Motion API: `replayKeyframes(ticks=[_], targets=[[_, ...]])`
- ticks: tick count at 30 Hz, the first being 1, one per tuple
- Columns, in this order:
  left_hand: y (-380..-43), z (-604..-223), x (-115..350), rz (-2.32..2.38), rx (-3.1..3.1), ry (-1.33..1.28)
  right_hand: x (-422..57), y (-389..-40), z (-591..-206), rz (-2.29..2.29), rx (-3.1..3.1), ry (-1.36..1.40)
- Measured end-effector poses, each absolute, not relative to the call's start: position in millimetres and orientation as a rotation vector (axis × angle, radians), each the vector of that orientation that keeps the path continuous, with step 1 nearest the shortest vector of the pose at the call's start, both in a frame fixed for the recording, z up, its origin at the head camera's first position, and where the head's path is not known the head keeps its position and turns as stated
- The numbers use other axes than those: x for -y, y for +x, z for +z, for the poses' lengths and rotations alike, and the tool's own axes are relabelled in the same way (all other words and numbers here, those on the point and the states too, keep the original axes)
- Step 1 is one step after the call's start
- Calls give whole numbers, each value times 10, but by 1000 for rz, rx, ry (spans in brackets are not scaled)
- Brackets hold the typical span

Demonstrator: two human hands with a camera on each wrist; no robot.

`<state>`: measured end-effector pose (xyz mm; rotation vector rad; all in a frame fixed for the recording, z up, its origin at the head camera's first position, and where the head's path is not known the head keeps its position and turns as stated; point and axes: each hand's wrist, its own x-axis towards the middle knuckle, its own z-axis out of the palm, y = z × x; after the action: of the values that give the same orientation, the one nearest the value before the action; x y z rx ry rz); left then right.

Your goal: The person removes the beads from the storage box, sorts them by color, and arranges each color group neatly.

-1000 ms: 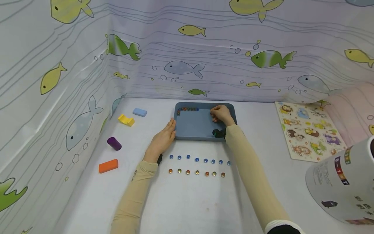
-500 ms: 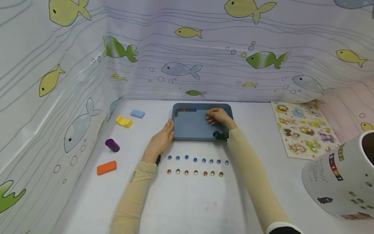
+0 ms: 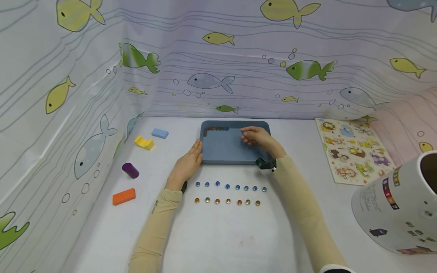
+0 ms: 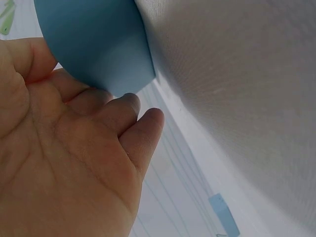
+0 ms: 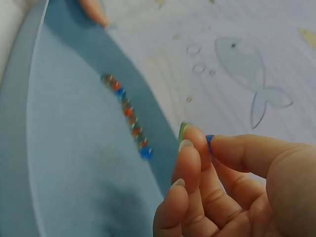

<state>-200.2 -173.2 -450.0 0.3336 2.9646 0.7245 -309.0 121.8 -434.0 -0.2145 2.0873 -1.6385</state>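
Observation:
My right hand [image 3: 262,138] is over the right part of a blue-grey tray [image 3: 222,151]. In the right wrist view its thumb and index finger pinch a small blue glass marble [image 5: 210,141], mostly covered by the fingertips. My left hand [image 3: 185,165] rests against the tray's left side, fingers extended along the edge; the left wrist view shows its fingertips at the tray wall [image 4: 106,54]. Inside the tray, a row of red, blue and brownish marbles [image 5: 129,114] runs along the far edge from the left corner, with a blue one at its right end.
In front of the tray lie a row of blue marbles [image 3: 227,186] and a row of amber and red marbles [image 3: 228,201]. Blue [image 3: 160,133], yellow [image 3: 144,143], purple [image 3: 130,170] and orange [image 3: 124,196] blocks are at left. A picture board [image 3: 353,149] and white bucket [image 3: 389,206] stand right.
My right hand has turned and its wrist has shifted to the right, so the pinched blue marble now shows at the fingertips. The left hand stays at the tray's edge; the head view has shifted slightly.

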Motion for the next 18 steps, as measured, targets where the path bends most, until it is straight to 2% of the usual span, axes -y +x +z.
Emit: replayKeyframes(ticks=[18], targets=[[-1988, -4477, 1726, 738, -2958, 333, -1390, -2707, -4115, -1656, -1985, -393]])
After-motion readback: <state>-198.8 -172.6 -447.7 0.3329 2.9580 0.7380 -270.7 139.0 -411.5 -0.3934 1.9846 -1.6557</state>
